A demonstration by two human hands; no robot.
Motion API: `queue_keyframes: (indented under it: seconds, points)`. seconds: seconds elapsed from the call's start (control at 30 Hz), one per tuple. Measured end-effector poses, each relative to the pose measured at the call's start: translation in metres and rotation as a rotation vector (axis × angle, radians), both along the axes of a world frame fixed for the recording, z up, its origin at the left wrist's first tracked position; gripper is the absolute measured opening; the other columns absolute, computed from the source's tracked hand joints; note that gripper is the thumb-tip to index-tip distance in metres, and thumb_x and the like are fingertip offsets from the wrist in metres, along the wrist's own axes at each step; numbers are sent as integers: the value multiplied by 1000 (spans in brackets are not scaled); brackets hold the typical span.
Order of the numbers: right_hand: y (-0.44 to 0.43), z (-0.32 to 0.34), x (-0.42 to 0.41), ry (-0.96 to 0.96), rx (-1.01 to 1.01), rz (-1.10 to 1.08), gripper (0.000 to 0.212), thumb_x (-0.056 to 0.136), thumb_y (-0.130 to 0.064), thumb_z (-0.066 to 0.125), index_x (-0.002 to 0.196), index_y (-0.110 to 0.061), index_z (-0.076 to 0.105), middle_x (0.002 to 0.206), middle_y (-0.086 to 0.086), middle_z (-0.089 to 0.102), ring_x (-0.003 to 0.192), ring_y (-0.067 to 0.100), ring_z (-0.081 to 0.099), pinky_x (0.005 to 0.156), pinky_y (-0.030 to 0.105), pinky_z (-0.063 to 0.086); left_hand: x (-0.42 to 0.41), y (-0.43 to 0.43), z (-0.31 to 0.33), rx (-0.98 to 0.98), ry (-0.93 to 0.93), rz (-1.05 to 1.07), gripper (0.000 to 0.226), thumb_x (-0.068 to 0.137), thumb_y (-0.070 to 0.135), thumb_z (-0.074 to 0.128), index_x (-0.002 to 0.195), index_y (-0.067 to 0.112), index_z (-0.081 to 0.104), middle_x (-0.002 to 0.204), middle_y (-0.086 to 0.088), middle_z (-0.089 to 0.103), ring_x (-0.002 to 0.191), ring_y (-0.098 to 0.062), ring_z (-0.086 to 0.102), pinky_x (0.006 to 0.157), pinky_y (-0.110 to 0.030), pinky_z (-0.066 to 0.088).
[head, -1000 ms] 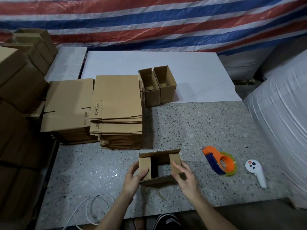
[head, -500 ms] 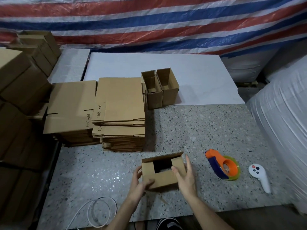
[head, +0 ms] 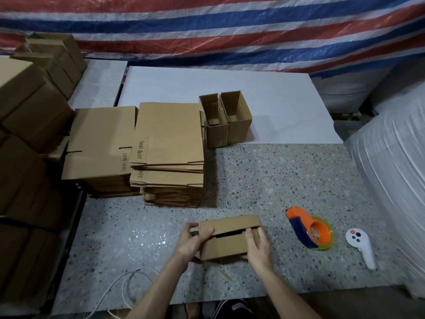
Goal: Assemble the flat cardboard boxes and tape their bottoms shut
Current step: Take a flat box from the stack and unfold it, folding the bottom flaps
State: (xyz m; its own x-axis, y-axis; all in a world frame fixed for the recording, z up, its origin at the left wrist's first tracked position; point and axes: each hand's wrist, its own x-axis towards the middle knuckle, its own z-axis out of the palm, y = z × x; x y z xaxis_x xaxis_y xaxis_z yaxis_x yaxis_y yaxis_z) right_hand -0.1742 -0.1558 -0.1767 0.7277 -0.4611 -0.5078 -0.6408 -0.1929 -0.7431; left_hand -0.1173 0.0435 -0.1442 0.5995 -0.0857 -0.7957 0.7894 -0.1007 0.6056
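Hands grip box, flaps nearly closed.

Packing workshop: flat carton stacks, tarp wall

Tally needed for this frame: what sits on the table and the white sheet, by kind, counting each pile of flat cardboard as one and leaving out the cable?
Box being folded, gripped by the left hand and the right hand: 1
Open assembled boxes: 2
Stacks of flat boxes: 2
Tape dispenser: 1
White controller: 1
Total: 7
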Motion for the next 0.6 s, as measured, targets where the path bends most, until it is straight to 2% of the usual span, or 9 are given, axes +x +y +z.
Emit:
queue_keyframes:
  seconds: [0.1,0.17,0.23,0.3,0.37,0.43,0.5,0.57,0.6]
  points:
    - [-1,0,-1,-20,58,-7,38,105,-41,40,143,-38,41,135,11,55,109,28,61,80,49,61,-8,-4,-2,82,-133,-28,51,87,36,76,126,23,46,123,-3,60,100,-22,62,61,-46,61]
    - [-2,5,-1,-18,234,-112,45,106,-43,33,151,-35,35,138,7,49,117,34,55,76,50,60,-7,-6,-4,99,-169,-42,50,87,32,76,125,22,46,123,-3,59,96,-18,60,61,-41,58]
    - [-5,11,3,-21,370,-204,51,103,-55,29,151,-38,37,135,4,49,115,34,52,68,50,60,-6,-7,-7,97,-174,-35,49,87,29,77,126,20,48,123,-5,60,91,-14,59,67,-39,56]
    - [-3,15,7,-17,335,-197,50,100,-56,39,148,-41,39,140,6,46,109,32,53,61,48,61,-7,-8,-8,94,-178,-19,51,87,28,77,129,20,49,119,-5,61,88,-11,58,66,-36,54]
    - [-1,17,9,-31,264,-166,49,100,-45,50,148,-45,38,149,5,39,112,37,54,58,47,62,-8,-10,-10,83,-226,-2,54,88,26,76,134,28,48,111,4,61,89,-11,59,65,-34,53]
    - [-1,14,9,-66,238,-143,49,101,-38,52,146,-52,38,151,-2,35,120,41,52,59,48,62,-10,-12,-13,143,-338,-34,55,91,26,73,140,31,49,121,5,60,104,-16,59,84,-39,55]
    - [-2,13,10,-91,225,-115,44,102,-35,52,139,-58,43,146,-4,40,123,38,52,65,53,62,-14,-19,-15,229,-435,-83,47,97,28,65,141,28,50,136,1,56,122,-19,54,104,-42,47]
    - [-5,14,10,-130,171,-95,39,103,-32,53,129,-62,49,144,-2,47,121,32,55,75,51,62,-20,-31,-15,296,-479,-113,44,103,36,52,144,27,42,142,-1,53,127,-21,52,108,-41,43]
    - [-7,14,11,-172,124,-84,40,103,-31,53,125,-63,50,145,-1,50,120,26,56,81,44,61,-23,-38,-15,336,-489,-124,45,105,40,44,146,27,36,144,-3,51,127,-22,52,107,-39,43]
